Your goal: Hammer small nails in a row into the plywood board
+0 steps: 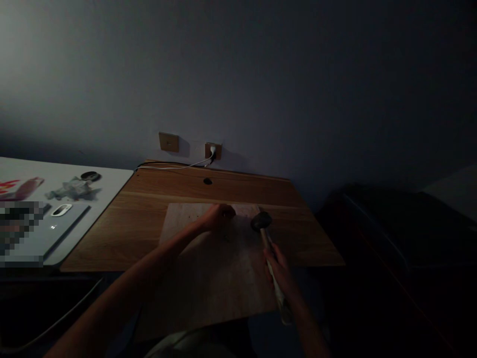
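My right hand (278, 264) is wrapped around the pale handle of a hammer (261, 222), whose dark head is raised above the right edge of a wooden board (208, 278). Near the board's far edge, my left hand (218, 217) is closed with its fingers curled down close to the surface. Whatever those fingers may grip is hidden in the dim light. A few small dark bits (190, 217) lie on the board, too small to name, left of my left hand. The hammer head and my left hand are apart.
The board lies on a wooden desk (122, 219) and overhangs its front edge. A white table (108, 179) on the left bears a grey laptop lid (69, 226), crumpled plastic (72, 190) and a roll of tape (90, 175). Cables (179, 168) run to a wall socket (213, 150).
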Demonstrator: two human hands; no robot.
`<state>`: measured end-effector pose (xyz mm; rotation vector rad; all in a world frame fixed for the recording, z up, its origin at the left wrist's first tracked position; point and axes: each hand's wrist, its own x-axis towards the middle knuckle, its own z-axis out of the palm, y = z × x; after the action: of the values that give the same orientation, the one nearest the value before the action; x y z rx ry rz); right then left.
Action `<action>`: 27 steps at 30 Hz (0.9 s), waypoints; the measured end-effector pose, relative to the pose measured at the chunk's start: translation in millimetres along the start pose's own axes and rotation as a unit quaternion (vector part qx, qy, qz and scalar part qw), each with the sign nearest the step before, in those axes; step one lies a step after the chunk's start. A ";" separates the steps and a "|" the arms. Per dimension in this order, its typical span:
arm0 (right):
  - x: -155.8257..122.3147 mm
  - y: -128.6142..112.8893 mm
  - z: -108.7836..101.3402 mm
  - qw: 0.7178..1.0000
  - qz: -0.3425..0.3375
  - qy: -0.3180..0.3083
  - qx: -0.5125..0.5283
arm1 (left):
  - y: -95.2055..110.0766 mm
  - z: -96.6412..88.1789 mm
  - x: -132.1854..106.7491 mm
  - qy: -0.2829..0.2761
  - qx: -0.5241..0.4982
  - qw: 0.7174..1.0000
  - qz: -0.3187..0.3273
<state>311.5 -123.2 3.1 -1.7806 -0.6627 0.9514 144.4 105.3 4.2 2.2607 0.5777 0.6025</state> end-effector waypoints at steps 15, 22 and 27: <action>2.0 3.7 -0.6 0.999 0.041 0.029 -0.003 | -22.5 38.7 22.9 0.069 -0.007 0.998 -0.001; 1.5 3.5 -0.3 0.999 0.032 0.027 0.001 | -19.3 38.5 21.8 0.081 0.010 0.997 0.000; 0.9 2.4 -0.8 1.000 0.023 0.015 0.002 | -15.3 35.6 21.0 0.062 0.011 0.998 -0.010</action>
<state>312.7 -123.9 0.8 -1.8090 -0.6038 0.9545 177.8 108.2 -24.4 2.2469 0.6700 0.7333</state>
